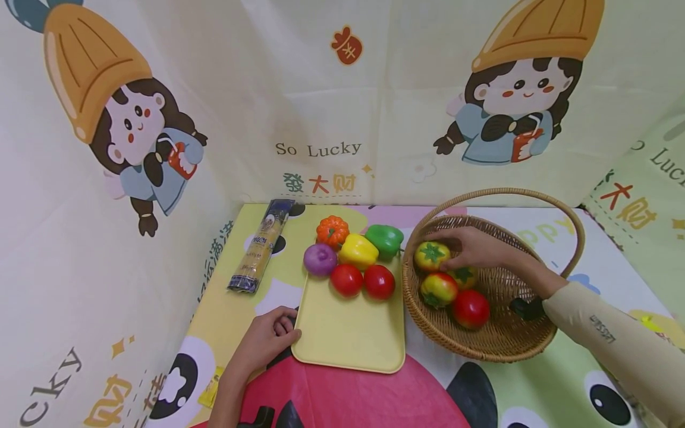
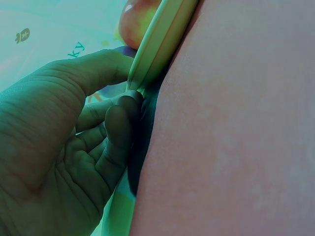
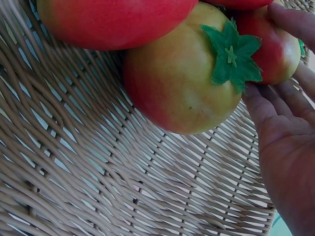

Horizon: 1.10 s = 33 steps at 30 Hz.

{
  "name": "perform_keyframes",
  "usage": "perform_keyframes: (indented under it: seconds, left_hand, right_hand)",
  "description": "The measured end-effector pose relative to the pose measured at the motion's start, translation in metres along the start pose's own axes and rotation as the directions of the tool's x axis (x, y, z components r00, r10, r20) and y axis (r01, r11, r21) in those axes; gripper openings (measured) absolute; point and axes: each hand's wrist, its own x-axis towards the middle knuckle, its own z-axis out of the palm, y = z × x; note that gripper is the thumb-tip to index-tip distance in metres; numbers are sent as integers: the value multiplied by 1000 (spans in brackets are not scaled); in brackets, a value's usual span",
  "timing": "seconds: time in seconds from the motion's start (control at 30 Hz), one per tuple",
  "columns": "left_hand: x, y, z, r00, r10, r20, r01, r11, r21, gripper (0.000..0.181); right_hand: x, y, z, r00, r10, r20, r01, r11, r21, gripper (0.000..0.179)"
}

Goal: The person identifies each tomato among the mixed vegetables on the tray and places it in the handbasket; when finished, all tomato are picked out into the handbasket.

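My left hand pinches the left rim of a yellow tray; in the left wrist view the thumb lies against one side of the rim, a fingertip against the other. Inside a wicker basket, my right hand holds a yellow-green tomato with a green leafy top, its fingers curled round it in the right wrist view. Close by in the basket lie a red-and-yellow tomato, a red tomato and another leafy-topped tomato, partly hidden by the hand.
At the tray's far end are two red tomatoes, a purple onion, an orange pumpkin, a yellow pepper and a green pepper. A pasta packet lies left. The basket's tall handle arches over its opening.
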Motion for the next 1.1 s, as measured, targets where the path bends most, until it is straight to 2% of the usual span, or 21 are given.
perform_keyframes:
  seconds: [0.43,0.53,0.7,0.9,1.1]
  left_hand:
    - [-1,2,0,1000,-9,-5,9,1000,-6,31]
    - [-1,2,0,1000,-12,-8,12,1000,-7,30]
    - [-2,2,0,1000,-22,-12,22,1000,1,30]
    - [-2,2,0,1000,-26,-10,26,1000,-1,31]
    - [-2,1,0,1000,-12,1,12,1000,-5,31]
  right_hand:
    - [-1,-6,-6,1000,-2,-13,1,1000,-21,65]
    - [-3,-9,-9,1000,19,-18,-19,1000,-18,67]
    - [-9,-18,-16,996,75,-57,-79,994,-76,65]
    - [-23,-42,-24,990,83,-116,-95,991,-99,61]
    - [-54,-88,-27,967,135,-215,-156,984,-81,61]
